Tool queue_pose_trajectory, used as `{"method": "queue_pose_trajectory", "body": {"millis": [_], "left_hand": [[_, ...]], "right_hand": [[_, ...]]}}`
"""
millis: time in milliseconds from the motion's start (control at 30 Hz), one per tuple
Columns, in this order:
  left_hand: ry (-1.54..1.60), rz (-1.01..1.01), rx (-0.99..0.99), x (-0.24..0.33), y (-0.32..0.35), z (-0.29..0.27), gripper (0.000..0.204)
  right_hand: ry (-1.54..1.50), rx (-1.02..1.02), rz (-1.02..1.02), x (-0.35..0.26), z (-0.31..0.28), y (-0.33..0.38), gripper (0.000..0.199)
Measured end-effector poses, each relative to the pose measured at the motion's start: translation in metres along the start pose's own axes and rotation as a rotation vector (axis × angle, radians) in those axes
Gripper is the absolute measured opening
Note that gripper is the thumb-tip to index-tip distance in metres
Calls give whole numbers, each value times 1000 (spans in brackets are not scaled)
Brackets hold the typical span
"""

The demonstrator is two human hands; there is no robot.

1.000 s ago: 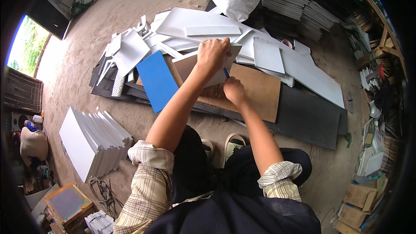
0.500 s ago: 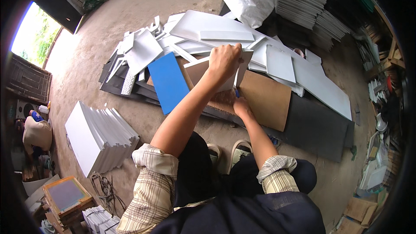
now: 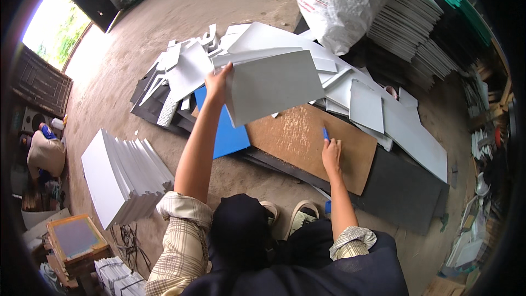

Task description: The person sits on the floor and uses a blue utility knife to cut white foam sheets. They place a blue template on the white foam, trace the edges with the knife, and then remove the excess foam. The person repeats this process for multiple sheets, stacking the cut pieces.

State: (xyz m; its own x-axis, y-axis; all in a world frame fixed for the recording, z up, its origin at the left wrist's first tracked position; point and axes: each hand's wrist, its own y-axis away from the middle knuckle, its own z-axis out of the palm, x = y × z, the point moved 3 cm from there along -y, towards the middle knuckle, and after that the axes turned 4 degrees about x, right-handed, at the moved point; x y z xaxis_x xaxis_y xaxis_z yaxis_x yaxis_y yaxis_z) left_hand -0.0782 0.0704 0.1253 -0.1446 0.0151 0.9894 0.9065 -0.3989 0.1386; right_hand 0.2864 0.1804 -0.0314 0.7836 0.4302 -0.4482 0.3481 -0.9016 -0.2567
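Note:
My left hand (image 3: 217,85) grips a pale grey rectangular sheet (image 3: 276,85) by its left edge and holds it tilted above the pile. Below the sheet lies a brown board (image 3: 307,137), scratched and flecked with light bits. Closed round a slim blue knife-like tool (image 3: 326,133), my right hand (image 3: 331,154) is over the right part of that board; the tool's tip is too small to make out. A blue panel (image 3: 227,134) lies to the board's left, partly behind my left forearm.
White sheets and offcuts (image 3: 189,68) heap up beyond the board, with black sheets (image 3: 402,192) underneath. A stack of white panels (image 3: 126,175) stands at the left. A large white sack (image 3: 345,11) is at the far right. Another person (image 3: 46,153) bends at the left edge.
My left hand has moved left, swinging the sheet from near upright to a wide tilted face. My right hand and the blue tool have moved right, away from the sheet.

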Motion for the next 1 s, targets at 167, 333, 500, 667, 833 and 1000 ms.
{"method": "queue_pose_trajectory", "body": {"millis": [167,333,500,667,833,1000], "left_hand": [[267,-481,127,-41,50,-20,42],[570,-299,209,-7,89,-76,47],[648,6,292,86,167,-169,41],[326,446,522,140,275,-292,35],[67,497,792,118,318,-400,25],[-113,440,926,84,313,-440,19]], "right_hand": [[-195,25,122,-15,-8,-33,37],[-1329,-549,354,-163,-37,-27,63],[-1468,-658,-148,-327,-111,12,72],[-1348,-955,-462,-448,-137,77,74],[-1157,-985,-703,-540,-103,156,72],[-854,-875,-735,-566,-77,186,72]]}}
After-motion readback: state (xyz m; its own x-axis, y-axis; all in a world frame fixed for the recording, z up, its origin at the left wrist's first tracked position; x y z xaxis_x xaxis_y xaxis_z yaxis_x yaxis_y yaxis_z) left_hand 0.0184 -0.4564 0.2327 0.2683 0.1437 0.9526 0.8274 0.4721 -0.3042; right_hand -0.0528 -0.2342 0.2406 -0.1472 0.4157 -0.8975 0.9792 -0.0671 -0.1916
